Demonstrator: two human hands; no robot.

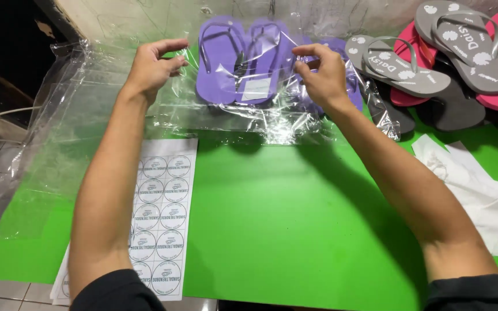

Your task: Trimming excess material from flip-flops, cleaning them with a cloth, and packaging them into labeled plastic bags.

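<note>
The left hand (154, 63) is pinching the left edge of a clear plastic bag (260, 109), fingers closed on the film. Between the two grips, a pair of purple flip-flops (240, 60) is already sitting inside the bag; its mouth looks unsealed. The right hand (321, 75) is pinching the bag's right edge. Below the left grip, a sheet of round stickers (162, 213) is lying untouched; right of the right grip, grey and pink flip-flops (451, 57) are waiting unbagged.

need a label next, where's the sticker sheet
In the head view the sticker sheet lies flat on the green table at lower left, partly under the left forearm, below the clear bag of purple sandals.
</note>
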